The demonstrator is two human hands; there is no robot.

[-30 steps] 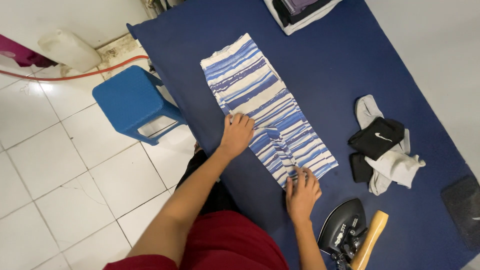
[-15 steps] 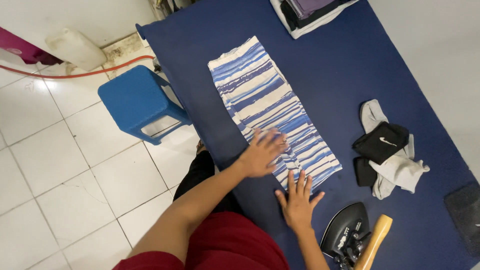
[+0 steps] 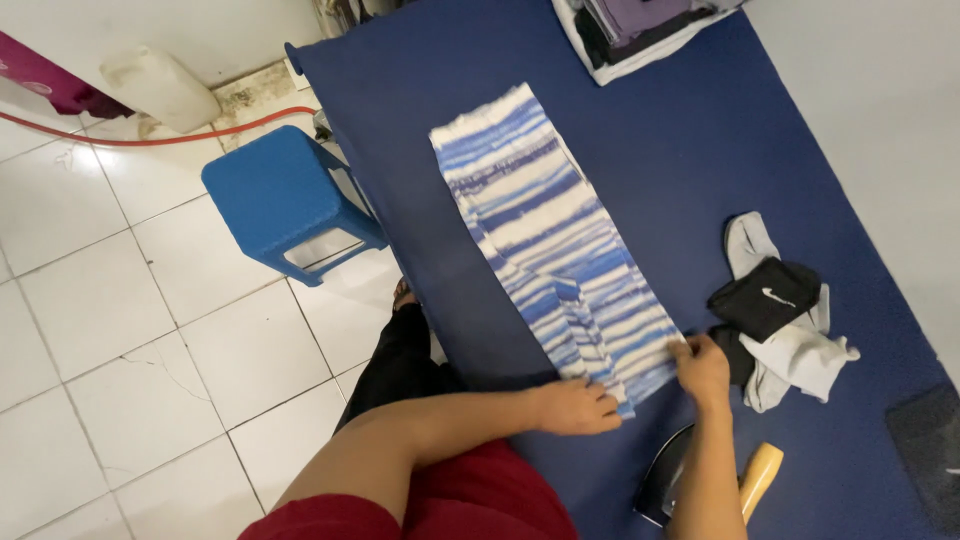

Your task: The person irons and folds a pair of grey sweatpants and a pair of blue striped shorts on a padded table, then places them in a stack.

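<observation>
A blue and white striped garment [image 3: 548, 240], folded into a long strip, lies on the dark blue padded table [image 3: 660, 170]. My left hand [image 3: 574, 407] pinches the near left corner of the strip. My right hand [image 3: 700, 368] grips the near right corner of the same end. Both hands sit at the end closest to me.
Black and grey socks [image 3: 778, 312] lie in a small heap right of the garment. An iron with a wooden handle [image 3: 745, 478] rests near my right forearm. Folded clothes [image 3: 640, 25] are stacked at the far end. A blue plastic stool [image 3: 285, 200] stands on the white tiles.
Both hands slid down the strip from flat on the cloth to its near end and now hold its two corners. The view shifted slightly.
</observation>
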